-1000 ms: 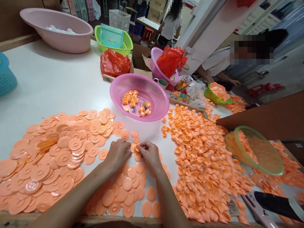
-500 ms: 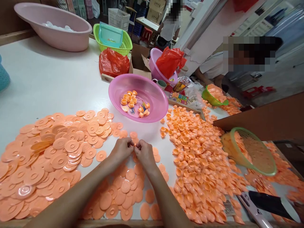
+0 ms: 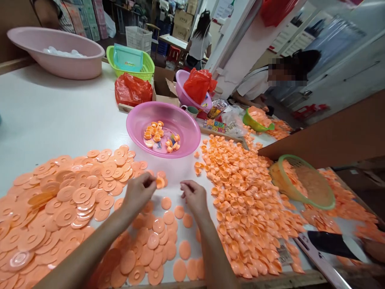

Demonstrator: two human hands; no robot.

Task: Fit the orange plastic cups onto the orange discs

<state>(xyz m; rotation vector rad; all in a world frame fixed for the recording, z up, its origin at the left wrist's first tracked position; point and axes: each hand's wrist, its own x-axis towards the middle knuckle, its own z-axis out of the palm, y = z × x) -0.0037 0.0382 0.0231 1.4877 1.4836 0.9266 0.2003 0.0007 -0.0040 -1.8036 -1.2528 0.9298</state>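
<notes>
My left hand (image 3: 138,193) pinches a small orange cup-shaped plastic piece (image 3: 160,182) at its fingertips, above the white tabletop. My right hand (image 3: 195,197) hovers a short way to the right, its fingers loosely curled and apart, with nothing visible in them. Flat round orange discs (image 3: 81,194) lie in a wide heap on the left. More loose discs (image 3: 153,241) are spread between my forearms. To the right spreads a big pile of small orange cups (image 3: 240,204). Beyond my hands, a pink basin (image 3: 189,138) contains several orange cup-and-disc pieces (image 3: 154,130).
A green-rimmed basket (image 3: 300,182) leans at the right beside a brown partition (image 3: 331,124). A phone-like device (image 3: 319,257) lies at the front right edge. Red bags (image 3: 134,89), a mug (image 3: 191,111) and a large pale pink tub (image 3: 72,60) stand farther back. A co-worker (image 3: 255,84) works at the far right.
My hands were together at one small piece. They have parted: the left moved left with the orange cup piece, the right moved right. The camera view has shifted slightly.
</notes>
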